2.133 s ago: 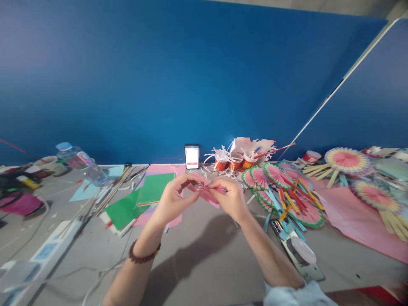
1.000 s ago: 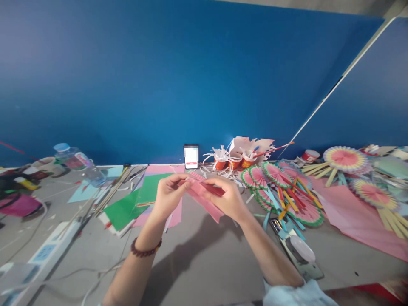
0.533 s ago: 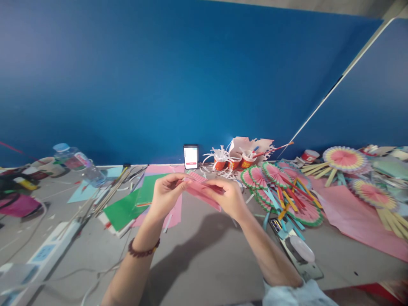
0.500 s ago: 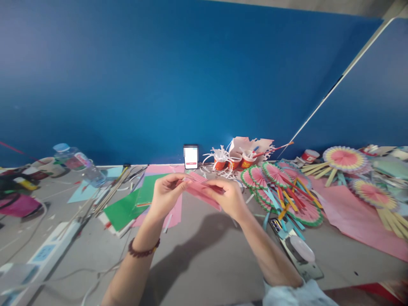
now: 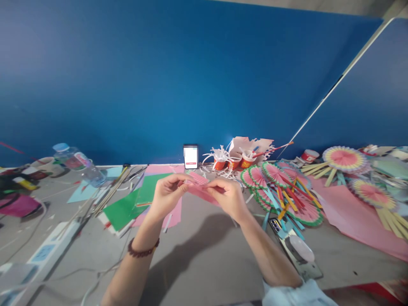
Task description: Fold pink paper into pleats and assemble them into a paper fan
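Between my two hands, held up above the grey table, is a sheet of pink paper (image 5: pixel 204 194) with narrow pleats along its far edge. My left hand (image 5: pixel 169 193) pinches its left end between thumb and fingers. At the other end, my right hand (image 5: pixel 227 196) is closed on the paper in the same way, thumb and forefinger near the pleats. The fingers partly cover the paper, so the exact fold line is hard to make out. Beneath and to the left lie green sheets (image 5: pixel 124 211) and a pink sheet (image 5: pixel 174 216).
A lit phone (image 5: pixel 191 157) leans against the blue wall. Red cups (image 5: pixel 247 160) hold paper strips and pens. To the right lie pleated paper fans (image 5: pixel 277 175), another phone (image 5: pixel 295 246) and pink paper (image 5: pixel 347 216). On the left are a plastic bottle (image 5: pixel 76 160) and a power strip (image 5: pixel 47 253).
The near flap of the pink paper has tilted, and slightly more of the striped pleats shows. My fingers have shifted a little along the paper; both hands keep their hold.
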{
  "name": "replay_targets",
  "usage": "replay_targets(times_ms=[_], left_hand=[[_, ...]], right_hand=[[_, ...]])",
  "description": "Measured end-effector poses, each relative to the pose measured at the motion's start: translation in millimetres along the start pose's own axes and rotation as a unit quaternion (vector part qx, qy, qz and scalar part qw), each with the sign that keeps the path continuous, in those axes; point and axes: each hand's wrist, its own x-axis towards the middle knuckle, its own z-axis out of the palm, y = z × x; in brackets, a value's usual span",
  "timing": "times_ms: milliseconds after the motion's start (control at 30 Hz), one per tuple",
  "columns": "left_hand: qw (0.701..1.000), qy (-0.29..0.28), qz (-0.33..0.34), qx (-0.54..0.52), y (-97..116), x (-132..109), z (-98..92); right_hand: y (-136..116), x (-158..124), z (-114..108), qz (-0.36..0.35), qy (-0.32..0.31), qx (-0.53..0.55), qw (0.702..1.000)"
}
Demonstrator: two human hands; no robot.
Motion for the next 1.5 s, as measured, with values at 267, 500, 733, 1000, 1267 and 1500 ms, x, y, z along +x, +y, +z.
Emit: replay_targets(times_ms=[267, 500, 733, 1000, 1267, 1500], left_hand=[[0.902, -0.098, 0.19, 0.376, 15, -3, -2.5], [0.82, -0.04, 0.258, 0.509, 11, -2, 0.6], [0.838, -0.051, 0.236, 0.489, 13, 1, -4.3], [0.842, -0.057, 0.23, 0.484, 9, 0, -5.5], [0.857, -0.093, 0.208, 0.462, 5, 2, -8.3], [0.858, -0.144, 0.17, 0.462, 9, -5, -1.8]], right_hand=[[9, -1, 7, -0.078, -0.006, -0.125, 0.989], [7, 3, 10, -0.091, -0.036, -0.177, 0.979], [7, 5, 3, -0.066, -0.069, -0.202, 0.975], [9, 3, 5, -0.06, -0.072, -0.231, 0.968], [14, 0, 3, -0.058, -0.102, -0.26, 0.959], [11, 1, 2, -0.038, -0.153, -0.26, 0.953]])
